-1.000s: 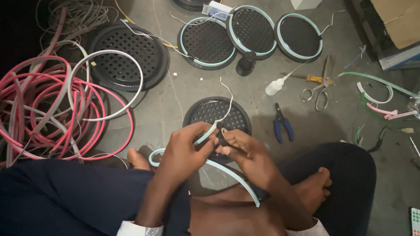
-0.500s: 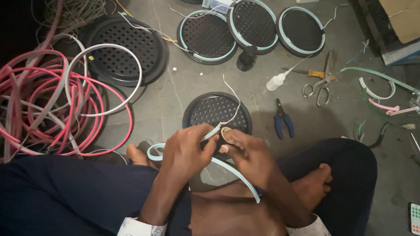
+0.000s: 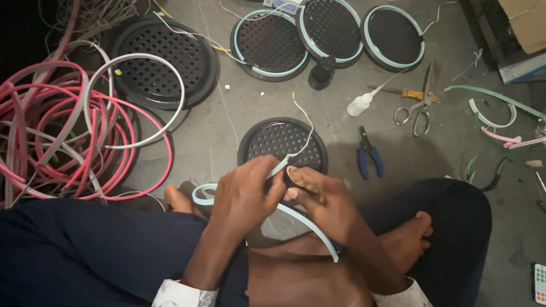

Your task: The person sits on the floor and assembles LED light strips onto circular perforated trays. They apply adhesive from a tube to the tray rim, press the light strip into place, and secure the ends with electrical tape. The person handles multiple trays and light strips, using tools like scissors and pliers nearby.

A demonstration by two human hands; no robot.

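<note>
My left hand grips the end of a pale blue flexible strip, which curves across my lap. A thin white wire rises from that end over a round black perforated disc on the floor. My right hand pinches a small roll of black tape against the strip end, touching my left fingers. Both hands are above my crossed legs.
Coils of pink and white strip lie at left beside a large black disc. Three blue-rimmed discs sit at the top. Blue-handled pliers, scissors, a glue bottle and strip scraps are to the right.
My hands have stayed together at the strip end, with the right fingers shifting slightly around the tape roll. Nothing else has moved.
</note>
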